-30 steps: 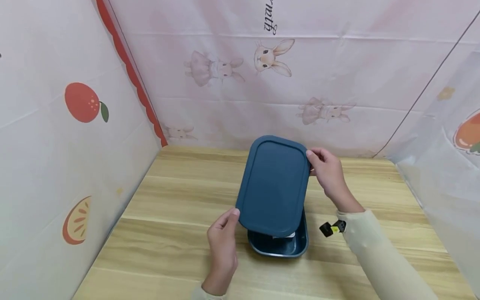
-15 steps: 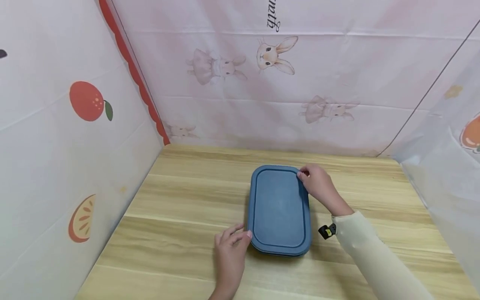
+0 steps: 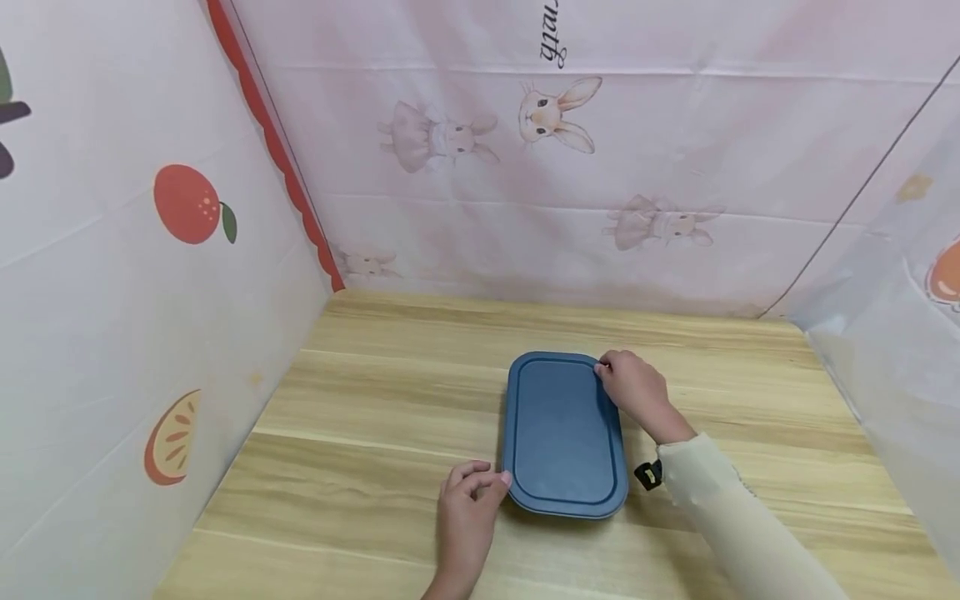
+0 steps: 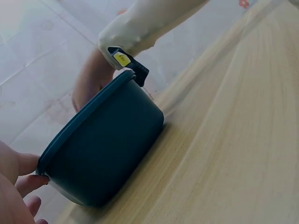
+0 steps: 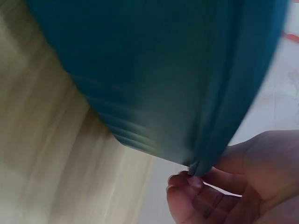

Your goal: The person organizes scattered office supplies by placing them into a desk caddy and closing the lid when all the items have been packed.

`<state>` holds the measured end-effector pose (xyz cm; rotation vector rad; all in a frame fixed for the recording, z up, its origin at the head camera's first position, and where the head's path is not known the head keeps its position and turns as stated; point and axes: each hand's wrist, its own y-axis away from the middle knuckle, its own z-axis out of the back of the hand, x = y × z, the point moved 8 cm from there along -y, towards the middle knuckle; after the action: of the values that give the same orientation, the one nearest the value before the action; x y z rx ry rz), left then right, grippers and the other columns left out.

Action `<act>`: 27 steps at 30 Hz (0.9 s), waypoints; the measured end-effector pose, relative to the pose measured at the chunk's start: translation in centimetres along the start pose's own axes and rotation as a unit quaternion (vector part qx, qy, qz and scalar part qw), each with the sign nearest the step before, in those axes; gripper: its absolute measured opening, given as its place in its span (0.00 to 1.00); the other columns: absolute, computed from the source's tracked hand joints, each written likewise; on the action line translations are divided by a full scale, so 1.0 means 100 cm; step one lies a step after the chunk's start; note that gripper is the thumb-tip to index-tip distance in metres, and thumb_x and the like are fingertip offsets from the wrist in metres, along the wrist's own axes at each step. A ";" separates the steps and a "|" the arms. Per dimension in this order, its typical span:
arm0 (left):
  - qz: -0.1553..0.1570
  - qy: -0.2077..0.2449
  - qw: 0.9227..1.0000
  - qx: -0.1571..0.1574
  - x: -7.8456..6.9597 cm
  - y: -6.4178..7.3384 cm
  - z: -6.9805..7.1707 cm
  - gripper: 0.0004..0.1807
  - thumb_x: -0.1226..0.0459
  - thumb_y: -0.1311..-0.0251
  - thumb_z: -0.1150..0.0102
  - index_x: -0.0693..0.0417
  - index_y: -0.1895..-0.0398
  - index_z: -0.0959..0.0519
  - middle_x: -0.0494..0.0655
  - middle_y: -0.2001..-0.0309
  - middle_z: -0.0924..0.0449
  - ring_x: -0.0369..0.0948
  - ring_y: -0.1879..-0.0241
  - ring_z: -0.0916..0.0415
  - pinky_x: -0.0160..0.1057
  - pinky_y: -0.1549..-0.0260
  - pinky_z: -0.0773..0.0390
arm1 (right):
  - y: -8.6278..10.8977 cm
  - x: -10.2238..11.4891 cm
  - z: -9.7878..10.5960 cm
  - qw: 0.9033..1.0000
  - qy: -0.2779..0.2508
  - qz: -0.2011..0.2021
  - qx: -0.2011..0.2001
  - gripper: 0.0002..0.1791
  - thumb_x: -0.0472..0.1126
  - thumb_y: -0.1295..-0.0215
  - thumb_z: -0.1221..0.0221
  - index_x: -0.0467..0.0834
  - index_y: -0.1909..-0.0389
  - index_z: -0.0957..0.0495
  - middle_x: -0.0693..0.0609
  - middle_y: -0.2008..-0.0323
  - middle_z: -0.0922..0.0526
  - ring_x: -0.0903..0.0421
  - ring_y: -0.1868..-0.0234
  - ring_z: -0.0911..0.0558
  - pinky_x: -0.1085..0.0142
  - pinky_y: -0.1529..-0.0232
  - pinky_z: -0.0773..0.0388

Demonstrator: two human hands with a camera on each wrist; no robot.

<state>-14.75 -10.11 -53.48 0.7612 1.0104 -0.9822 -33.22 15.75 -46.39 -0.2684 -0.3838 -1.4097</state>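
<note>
A dark blue rectangular lid (image 3: 566,433) with rounded corners lies over a matching deep box (image 4: 107,144), which stands on the table. My left hand (image 3: 467,525) pinches the lid's near left corner between thumb and index finger, its other fingers loosely spread. At the far right corner, my right hand (image 3: 633,390) pinches the rim; in the right wrist view its fingertips sit beneath the lid's edge and the thumb is above. The lid hides whatever is inside the box.
The wood-grain table (image 3: 375,400) surrounds the box. Printed cloth walls rise at the back (image 3: 450,250), left (image 3: 247,333) and right. A small black device with a yellow label (image 4: 123,59) is strapped at the right sleeve's cuff.
The lid was held tilted above the box a second ago, with something pale showing inside. Both hands have lowered it flat onto the box; its corners remain in their fingers.
</note>
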 end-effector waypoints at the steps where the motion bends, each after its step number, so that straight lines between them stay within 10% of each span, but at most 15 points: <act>1: 0.000 0.001 1.000 0.002 0.000 0.000 0.000 0.10 0.46 0.45 0.28 0.38 0.73 0.12 0.33 0.51 0.19 0.38 0.49 0.30 0.34 0.60 0.28 | 0.000 -0.001 -0.001 1.000 -0.002 -0.002 0.001 0.18 0.46 0.22 0.48 0.39 0.45 0.18 0.40 0.52 0.15 0.50 0.64 0.16 0.56 0.68 0.21; 16: 0.053 0.064 0.995 0.054 0.008 -0.003 -0.008 0.14 0.47 0.42 0.30 0.48 0.67 0.13 0.42 0.47 0.21 0.41 0.50 0.24 0.39 0.51 0.23 | 0.002 -0.004 -0.010 1.000 -0.020 -0.021 0.002 0.20 0.46 0.20 0.52 0.35 0.44 0.20 0.39 0.55 0.15 0.50 0.69 0.19 0.58 0.69 0.23; 27: -0.017 -0.035 0.993 0.110 -0.014 -0.045 0.006 0.23 0.42 0.30 0.47 0.45 0.45 0.18 0.43 0.53 0.18 0.41 0.54 0.22 0.44 0.56 0.20 | 0.042 0.008 0.004 1.000 0.019 0.000 0.003 0.34 0.58 0.20 0.56 0.35 0.29 0.32 0.33 0.33 0.28 0.33 0.34 0.27 0.36 0.42 0.27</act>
<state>-19.00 -11.93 -52.30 0.8870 0.8657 -1.1544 -29.06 15.82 -45.50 -0.2358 -0.3569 -1.4108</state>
